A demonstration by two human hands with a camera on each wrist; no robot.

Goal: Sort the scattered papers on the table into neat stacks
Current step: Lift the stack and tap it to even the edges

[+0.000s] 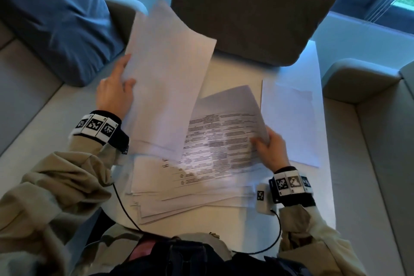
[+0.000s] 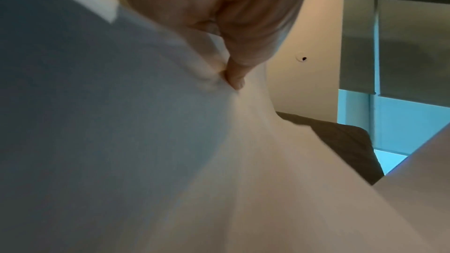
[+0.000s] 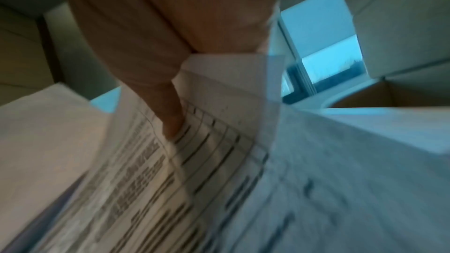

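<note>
We see the loose paper pile mid-table. Left hand pinches raised blank sheets; right hand pinches a printed sheet off the pile. Flat stack lies right, brown cushion behind, blue cushion left.
</note>
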